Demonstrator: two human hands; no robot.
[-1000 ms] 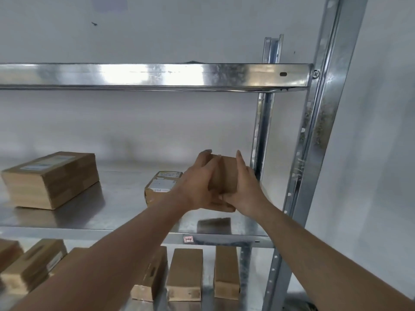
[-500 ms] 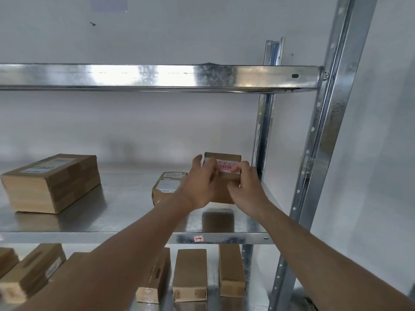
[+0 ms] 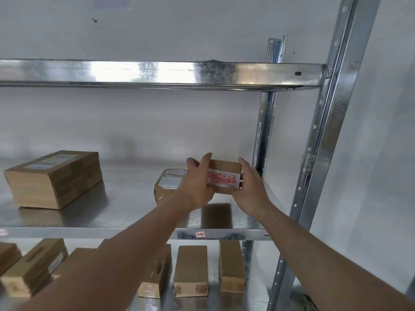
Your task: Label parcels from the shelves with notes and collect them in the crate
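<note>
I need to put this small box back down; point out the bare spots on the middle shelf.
Widest bare patch on the middle shelf: between the large parcel and labelled parcel. A smaller one lies under the held small box. The lower shelf is crowded.

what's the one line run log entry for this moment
left hand: grips small brown cardboard parcel | right hand: grips same | parcel: above steel shelf, red-print label facing camera

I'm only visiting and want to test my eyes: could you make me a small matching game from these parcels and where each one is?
Things:
1. small parcel with red-printed tape
2. large parcel
3. parcel with white labels
4. upright narrow parcel

Places:
A. lower shelf, far right
B. middle shelf, far left
C. held in both hands
D. middle shelf, behind the left hand

Pairs: 1-C, 2-B, 3-D, 4-A
</note>
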